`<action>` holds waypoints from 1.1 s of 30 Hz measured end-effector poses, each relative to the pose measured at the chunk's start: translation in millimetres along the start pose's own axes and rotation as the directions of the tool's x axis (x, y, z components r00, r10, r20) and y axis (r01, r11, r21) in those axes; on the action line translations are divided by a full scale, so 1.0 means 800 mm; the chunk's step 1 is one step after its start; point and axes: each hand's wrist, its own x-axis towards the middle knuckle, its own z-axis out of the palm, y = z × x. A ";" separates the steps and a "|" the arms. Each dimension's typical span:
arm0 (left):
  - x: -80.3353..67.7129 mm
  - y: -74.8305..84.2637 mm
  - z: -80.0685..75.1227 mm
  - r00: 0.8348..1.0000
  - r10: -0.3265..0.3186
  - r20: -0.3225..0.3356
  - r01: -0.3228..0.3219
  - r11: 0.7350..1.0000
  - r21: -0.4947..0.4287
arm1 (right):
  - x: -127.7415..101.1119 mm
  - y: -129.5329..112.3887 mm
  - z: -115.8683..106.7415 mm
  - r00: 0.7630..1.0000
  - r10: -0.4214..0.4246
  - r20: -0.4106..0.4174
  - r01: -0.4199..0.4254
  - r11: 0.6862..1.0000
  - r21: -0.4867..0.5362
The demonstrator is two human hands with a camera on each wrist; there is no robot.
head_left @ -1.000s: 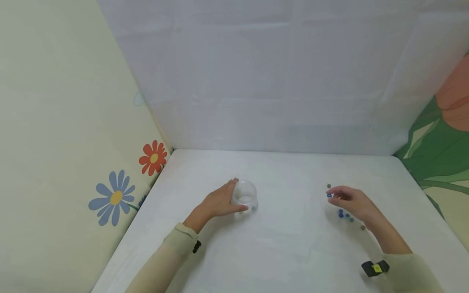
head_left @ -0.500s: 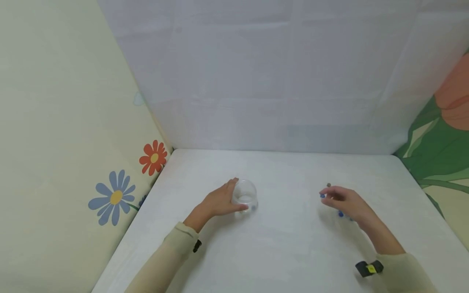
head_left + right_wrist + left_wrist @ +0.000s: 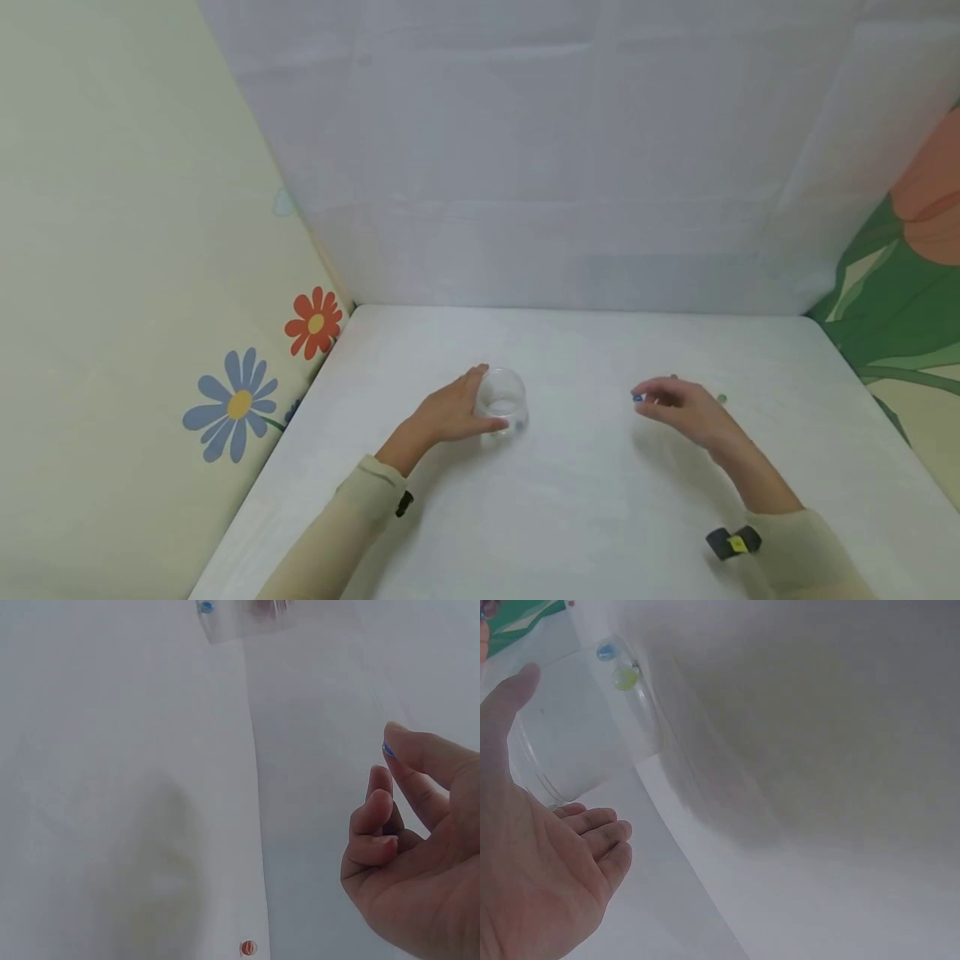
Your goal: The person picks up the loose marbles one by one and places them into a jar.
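A white surface [image 3: 577, 492] runs beneath both of the person's hands, and a bare stretch of it separates them. The left hand [image 3: 448, 413] wraps the left side of a clear jar [image 3: 504, 406], thumb across the near side and the other fingers behind it, loosely bent. The right hand [image 3: 686, 408] is well apart, off to the person's right; its thumb and index finger pinch a small dark blue marble [image 3: 637, 398], while the remaining fingers fold in toward the palm.

The jar appears to stand upright, its long axis roughly vertical and its mouth facing up. Seen from the pinching fingertips, it lies to the person's left, at about the same depth. Its right side, away from the left palm, faces that pinch, so the span between marble and mouth is the relation that matters most. The left hand is the nearer one to the jar, touching it. The dark blue marble, being round, shows no long axis; a shadow [image 3: 161, 862] in the right wrist view suggests that the right hand is raised.

Low in the jar sit a pale blue marble [image 3: 605, 652] and a yellow-green marble [image 3: 625, 677]. Behind the right hand lie a brownish marble [image 3: 674, 377] and a greenish marble [image 3: 722, 398].
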 end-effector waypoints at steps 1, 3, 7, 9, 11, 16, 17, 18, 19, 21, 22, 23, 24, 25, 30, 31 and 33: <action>0.000 0.000 0.000 1.000 0.000 -0.001 0.000 1.000 0.000 | 0.001 -0.001 0.002 1.000 -0.004 0.004 0.004 1.000 0.002; 0.000 -0.001 0.001 1.000 0.000 -0.002 0.000 1.000 0.005 | 0.004 -0.004 0.005 1.000 -0.008 0.010 0.008 1.000 0.010; 0.001 -0.002 0.002 1.000 0.003 -0.007 -0.003 1.000 0.014 | 0.008 -0.008 0.011 0.999 -0.025 0.026 0.024 0.999 0.039; 0.000 -0.003 0.003 1.000 0.007 -0.012 -0.007 1.000 0.014 | 0.010 -0.010 0.014 0.999 -0.036 0.028 0.034 0.998 0.046; 0.000 -0.003 0.003 1.000 0.012 -0.014 -0.012 1.000 0.012 | 0.011 -0.012 0.016 0.999 -0.041 0.029 0.039 0.998 0.049; -0.002 -0.004 0.002 1.000 0.015 -0.012 -0.015 1.000 0.013 | 0.015 -0.021 0.025 0.999 -0.012 0.040 0.010 0.999 0.036; -0.002 -0.004 0.001 1.000 0.013 -0.010 -0.013 1.000 0.014 | 0.016 -0.023 0.027 0.999 -0.002 0.042 0.001 0.999 0.037; -0.003 -0.003 0.001 1.000 0.012 -0.008 -0.012 1.000 0.016 | 0.017 -0.025 0.029 0.999 -0.001 0.047 -0.001 0.999 0.036; -0.003 -0.004 0.001 1.000 0.011 -0.007 -0.011 1.000 0.017 | 0.018 -0.027 0.030 0.999 0.000 0.054 -0.002 0.999 0.037; -0.003 -0.003 0.000 1.000 0.009 -0.005 -0.009 1.000 0.017 | 0.019 -0.031 0.034 0.998 -0.005 0.062 0.003 0.999 0.039; -0.003 -0.003 0.000 1.000 0.007 -0.003 -0.007 1.000 0.019 | 0.021 -0.032 0.035 0.998 -0.011 0.065 0.009 0.999 0.043; -0.003 -0.003 0.000 1.000 0.005 -0.002 -0.005 1.000 0.018 | 0.022 -0.033 0.037 0.997 -0.024 0.069 0.020 0.999 0.047; -0.003 -0.003 0.000 1.000 0.003 -0.001 -0.003 1.000 0.018 | 0.023 -0.035 0.038 0.996 -0.039 0.074 0.035 0.998 0.048; -0.003 -0.004 0.000 1.000 0.002 -0.002 -0.002 1.000 0.016 | 0.024 -0.036 0.040 0.995 -0.052 0.081 0.048 0.998 0.051; -0.004 -0.004 -0.001 1.000 0.001 -0.002 -0.001 1.000 0.012 | 0.028 -0.044 0.045 0.988 -0.114 0.106 0.108 0.993 0.055; -0.004 -0.004 -0.001 1.000 0.002 -0.003 -0.002 1.000 0.011 | 0.028 -0.045 0.045 0.987 -0.116 0.111 0.111 0.992 0.055; -0.004 -0.004 -0.001 1.000 0.004 -0.005 -0.004 1.000 0.009 | 0.030 -0.048 0.047 0.985 -0.124 0.117 0.120 0.992 0.047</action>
